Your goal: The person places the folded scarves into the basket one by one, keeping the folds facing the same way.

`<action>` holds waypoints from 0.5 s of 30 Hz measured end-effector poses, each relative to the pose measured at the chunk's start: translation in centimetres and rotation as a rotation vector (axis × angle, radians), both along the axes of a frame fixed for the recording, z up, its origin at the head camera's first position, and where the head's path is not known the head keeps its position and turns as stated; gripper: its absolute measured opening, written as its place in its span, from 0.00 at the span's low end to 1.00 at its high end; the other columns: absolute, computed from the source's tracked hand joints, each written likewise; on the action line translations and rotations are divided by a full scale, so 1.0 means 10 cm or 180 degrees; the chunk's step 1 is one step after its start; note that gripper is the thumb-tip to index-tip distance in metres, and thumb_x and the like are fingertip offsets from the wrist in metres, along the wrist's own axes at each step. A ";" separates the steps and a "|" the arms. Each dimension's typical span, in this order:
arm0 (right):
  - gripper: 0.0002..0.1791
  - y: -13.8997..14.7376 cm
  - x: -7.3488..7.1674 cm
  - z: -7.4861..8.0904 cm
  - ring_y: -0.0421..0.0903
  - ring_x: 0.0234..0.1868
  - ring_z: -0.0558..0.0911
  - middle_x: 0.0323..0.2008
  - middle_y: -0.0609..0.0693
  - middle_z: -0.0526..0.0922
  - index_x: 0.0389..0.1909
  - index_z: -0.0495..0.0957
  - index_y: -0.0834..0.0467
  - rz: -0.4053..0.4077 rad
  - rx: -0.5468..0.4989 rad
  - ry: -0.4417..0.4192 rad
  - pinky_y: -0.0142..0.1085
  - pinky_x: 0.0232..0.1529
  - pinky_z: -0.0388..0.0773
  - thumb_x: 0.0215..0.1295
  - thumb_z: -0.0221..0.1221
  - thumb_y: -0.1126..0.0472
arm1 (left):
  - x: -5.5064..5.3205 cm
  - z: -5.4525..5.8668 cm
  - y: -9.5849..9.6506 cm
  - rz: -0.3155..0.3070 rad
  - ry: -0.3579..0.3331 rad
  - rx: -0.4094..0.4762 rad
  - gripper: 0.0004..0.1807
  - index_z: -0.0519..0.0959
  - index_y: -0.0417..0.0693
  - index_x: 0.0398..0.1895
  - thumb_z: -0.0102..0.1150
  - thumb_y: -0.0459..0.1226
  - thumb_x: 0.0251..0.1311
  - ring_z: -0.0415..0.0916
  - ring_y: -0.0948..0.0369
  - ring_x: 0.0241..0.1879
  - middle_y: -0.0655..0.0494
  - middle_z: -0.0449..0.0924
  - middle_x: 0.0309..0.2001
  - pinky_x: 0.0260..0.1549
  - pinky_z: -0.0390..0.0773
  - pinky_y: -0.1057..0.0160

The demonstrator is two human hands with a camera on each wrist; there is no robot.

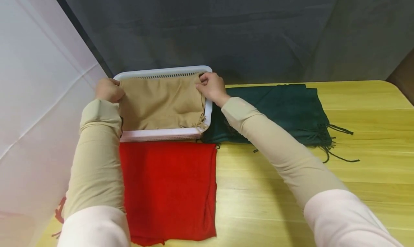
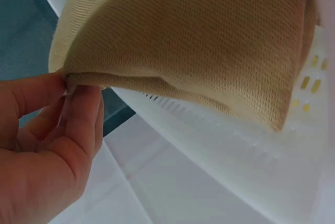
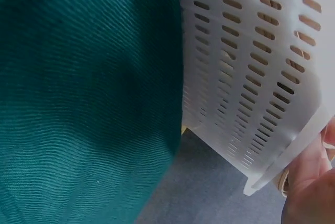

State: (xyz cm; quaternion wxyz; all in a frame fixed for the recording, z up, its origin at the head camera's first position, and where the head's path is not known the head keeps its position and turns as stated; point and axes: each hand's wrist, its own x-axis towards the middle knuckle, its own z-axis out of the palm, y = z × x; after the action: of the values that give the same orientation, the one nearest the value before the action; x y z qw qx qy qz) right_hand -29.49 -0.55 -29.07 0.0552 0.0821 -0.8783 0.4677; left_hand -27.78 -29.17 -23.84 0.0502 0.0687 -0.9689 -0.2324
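A folded tan scarf with a fringe at its near right corner lies in a white plastic basket. My left hand pinches the scarf's far left corner between thumb and fingers; the left wrist view shows the folded edge held at the fingertips. At the far right corner of the basket, my right hand pinches the scarf's other far corner. In the right wrist view only part of that hand shows, beside the basket's slotted side wall.
A folded red scarf lies in front of the basket. Right of it is a dark green fringed scarf, partly under my right forearm. All rest on a yellow wood-grain table. A grey curtain hangs behind, a white sheet at left.
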 end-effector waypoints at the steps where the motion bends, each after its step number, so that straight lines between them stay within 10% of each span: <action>1: 0.12 0.00 0.01 0.01 0.43 0.37 0.79 0.36 0.52 0.82 0.39 0.77 0.62 -0.0002 0.0070 0.0016 0.30 0.38 0.72 0.55 0.59 0.60 | 0.00 0.00 0.01 0.0011 -0.0003 0.0040 0.06 0.72 0.39 0.16 0.43 0.26 0.36 0.59 0.56 0.17 0.58 0.60 0.10 0.11 0.62 0.68; 15: 0.11 -0.06 0.03 0.03 0.41 0.36 0.79 0.34 0.49 0.82 0.36 0.77 0.59 -0.0009 0.0506 0.0183 0.30 0.38 0.72 0.56 0.59 0.56 | -0.02 0.02 -0.01 -0.0105 -0.0226 -0.0187 0.14 0.59 0.49 0.04 0.42 0.26 0.37 0.57 0.57 0.16 0.58 0.57 0.09 0.12 0.59 0.66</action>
State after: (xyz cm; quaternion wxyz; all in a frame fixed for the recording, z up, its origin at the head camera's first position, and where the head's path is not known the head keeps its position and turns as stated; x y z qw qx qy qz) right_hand -29.18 -1.19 -28.79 0.0744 0.0983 -0.9109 0.3939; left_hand -27.95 -29.23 -23.63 0.0140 0.0594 -0.9775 -0.2021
